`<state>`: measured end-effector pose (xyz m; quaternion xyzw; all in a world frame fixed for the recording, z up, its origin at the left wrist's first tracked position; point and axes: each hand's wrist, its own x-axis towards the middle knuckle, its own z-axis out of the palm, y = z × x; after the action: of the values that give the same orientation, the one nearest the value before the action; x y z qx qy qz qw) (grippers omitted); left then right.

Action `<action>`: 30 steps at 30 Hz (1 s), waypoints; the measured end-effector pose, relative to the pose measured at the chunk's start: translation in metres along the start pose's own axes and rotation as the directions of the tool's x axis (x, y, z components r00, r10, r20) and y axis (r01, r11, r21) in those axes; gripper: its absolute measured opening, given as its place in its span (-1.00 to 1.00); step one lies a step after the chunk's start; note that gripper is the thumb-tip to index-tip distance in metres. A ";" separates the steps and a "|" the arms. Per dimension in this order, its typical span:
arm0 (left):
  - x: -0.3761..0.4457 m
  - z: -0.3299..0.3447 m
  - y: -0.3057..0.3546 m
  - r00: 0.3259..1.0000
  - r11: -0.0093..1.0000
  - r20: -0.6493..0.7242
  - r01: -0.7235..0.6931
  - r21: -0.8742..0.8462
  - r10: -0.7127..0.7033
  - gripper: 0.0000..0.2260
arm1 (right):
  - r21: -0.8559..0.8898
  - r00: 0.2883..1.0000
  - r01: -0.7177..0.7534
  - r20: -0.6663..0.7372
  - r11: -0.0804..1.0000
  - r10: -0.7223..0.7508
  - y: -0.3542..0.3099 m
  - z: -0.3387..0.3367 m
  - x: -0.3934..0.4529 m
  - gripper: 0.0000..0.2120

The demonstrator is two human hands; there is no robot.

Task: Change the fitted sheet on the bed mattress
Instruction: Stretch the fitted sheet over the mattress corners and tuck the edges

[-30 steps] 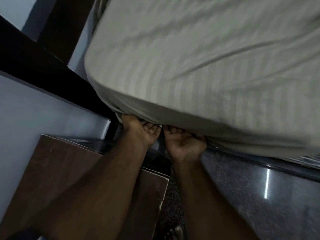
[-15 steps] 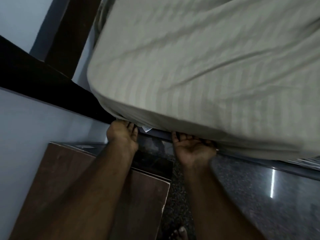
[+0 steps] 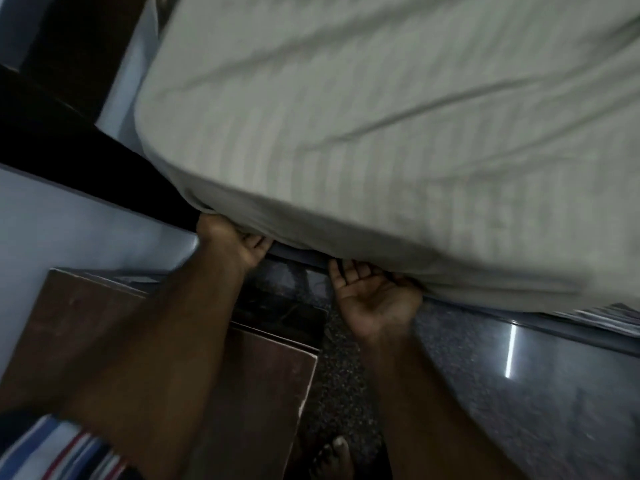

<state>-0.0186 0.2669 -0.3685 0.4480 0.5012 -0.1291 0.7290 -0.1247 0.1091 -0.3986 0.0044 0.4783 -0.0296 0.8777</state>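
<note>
While the striped fitted sheet (image 3: 363, 133) lies stretched over the mattress, its lower edge is gripped by the left hand (image 3: 232, 244) and touched from below by the palm-up, loosely uncurled right hand (image 3: 374, 299).

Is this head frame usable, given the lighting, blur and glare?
Head view: dim overall, with the arms in shadow; motion blur smears the sheet towards the right edge; a bright glare streak on the floor; both hands, left and right, still readable at the mattress edge.

Head view (somewhat blurred), steeply downward, close
</note>
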 end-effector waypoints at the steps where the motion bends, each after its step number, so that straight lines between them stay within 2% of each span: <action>1: -0.005 -0.002 0.000 0.999 0.999 -0.033 0.010 0.047 -0.008 -0.58 | -0.046 0.999 -0.013 -0.041 0.999 0.012 -0.003 0.000 -0.003 -0.50; 3: -0.022 -0.004 -0.008 0.995 0.991 -0.102 0.004 0.137 0.010 -0.61 | -0.222 0.993 -0.055 -0.117 0.974 0.029 -0.009 -0.004 -0.014 -0.55; 5: -0.046 -0.002 -0.033 0.993 0.972 -0.115 0.040 0.233 -0.013 -0.68 | -0.505 0.985 -0.050 -0.167 0.862 -0.040 -0.018 -0.010 -0.034 -0.71; 6: -0.062 0.002 -0.048 0.996 0.950 -0.086 0.056 0.306 -0.031 -0.68 | -0.695 0.979 -0.001 -0.147 0.719 -0.141 -0.027 -0.013 -0.046 -0.80; 7: -0.081 0.008 -0.063 0.998 0.913 -0.039 0.054 0.405 -0.042 -0.66 | -0.862 0.960 0.082 -0.066 0.501 -0.271 -0.036 -0.015 -0.059 -0.86; 8: -0.100 0.015 -0.077 0.999 0.861 0.018 0.030 0.507 -0.045 -0.66 | -0.956 0.926 0.151 0.049 0.250 -0.374 -0.047 -0.016 -0.074 -0.89; 9: -0.121 0.024 -0.090 0.996 0.802 0.086 -0.027 0.597 -0.031 -0.68 | -0.983 0.886 0.181 0.152 0.026 -0.438 -0.059 -0.015 -0.090 -0.90; 10: -0.142 0.035 -0.102 0.986 0.725 0.165 -0.112 0.680 -0.002 -0.74 | -0.972 0.851 0.186 0.232 -0.142 -0.470 -0.072 -0.013 -0.106 -0.85; 11: -0.161 0.046 -0.113 0.968 0.627 0.247 -0.218 0.748 0.041 -0.80 | -0.952 0.826 0.185 0.284 -0.243 -0.486 -0.085 -0.011 -0.121 -0.80; 12: -0.181 0.057 -0.122 0.936 0.516 0.340 -0.334 0.789 0.087 -0.84 | -0.935 0.805 0.190 0.323 -0.300 -0.498 -0.099 -0.007 -0.137 -0.77; 14: -0.220 0.080 -0.135 0.862 0.338 0.491 -0.503 0.795 0.127 -0.90 | -0.923 0.760 0.196 0.356 -0.330 -0.544 -0.128 0.001 -0.165 -0.80; 15: -0.238 0.091 -0.138 0.820 0.295 0.558 -0.569 0.768 0.130 -0.94 | -0.935 0.739 0.186 0.336 -0.303 -0.584 -0.145 0.005 -0.177 -0.85; 16: -0.253 0.101 -0.142 0.779 0.263 0.615 -0.624 0.736 0.127 -0.94 | -0.956 0.716 0.193 0.291 -0.221 -0.634 -0.164 0.007 -0.186 -0.90; 17: -0.268 0.110 -0.145 0.741 0.236 0.660 -0.668 0.706 0.122 -0.92 | -0.974 0.711 0.218 0.204 -0.065 -0.672 -0.185 0.008 -0.194 -0.95; 18: -0.278 0.118 -0.150 0.703 0.198 0.701 -0.709 0.677 0.122 -0.92 | -0.955 0.719 0.260 0.094 0.141 -0.688 -0.206 0.008 -0.202 -0.96; 20: -0.289 0.133 -0.161 0.641 0.088 0.758 -0.768 0.635 0.122 -0.95 | -0.799 0.760 0.261 -0.176 0.542 -0.626 -0.246 0.003 -0.211 -0.91; 21: -0.291 0.139 -0.169 0.642 0.029 0.760 -0.765 0.643 0.100 -0.94 | -0.685 0.792 0.226 -0.285 0.693 -0.540 -0.263 -0.001 -0.213 -0.92; 22: -0.293 0.144 -0.177 0.674 -0.019 0.736 -0.736 0.676 0.064 -0.89 | -0.587 0.816 0.195 -0.348 0.786 -0.462 -0.277 -0.005 -0.213 -0.93; 23: -0.294 0.148 -0.187 0.732 -0.033 0.681 -0.680 0.732 0.015 -0.85 | -0.522 0.835 0.173 -0.372 0.835 -0.406 -0.288 -0.009 -0.210 -0.95; 24: -0.296 0.150 -0.196 0.800 0.035 0.599 -0.598 0.801 -0.034 -0.82 | -0.472 0.858 0.159 -0.368 0.867 -0.358 -0.296 -0.012 -0.206 -0.95; 25: -0.296 0.153 -0.205 0.870 0.217 0.484 -0.456 0.863 -0.096 -0.83 | -0.428 0.884 0.157 -0.341 0.890 -0.320 -0.302 -0.013 -0.202 -0.94; 26: -0.296 0.157 -0.214 0.917 0.446 0.356 -0.245 0.861 -0.183 -0.85 | -0.389 0.909 0.152 -0.305 0.908 -0.283 -0.307 -0.013 -0.202 -0.92; 27: -0.296 0.160 -0.221 0.928 0.632 0.263 -0.039 0.774 -0.265 -0.83 | -0.347 0.932 0.140 -0.269 0.927 -0.242 -0.311 -0.015 -0.201 -0.90; 28: -0.295 0.164 -0.229 0.928 0.768 0.225 0.091 0.634 -0.296 -0.77 | -0.304 0.952 0.130 -0.229 0.944 -0.205 -0.315 -0.016 -0.205 -0.88; 30: -0.297 0.168 -0.247 0.949 0.924 0.194 0.173 0.341 -0.249 -0.70 | -0.230 0.978 0.119 -0.141 0.966 -0.154 -0.324 -0.022 -0.221 -0.86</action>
<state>-0.2108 -0.0816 -0.2305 0.4848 0.4297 -0.3387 0.6823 -0.2806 -0.2032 -0.2180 -0.1237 0.5456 -0.0365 0.8281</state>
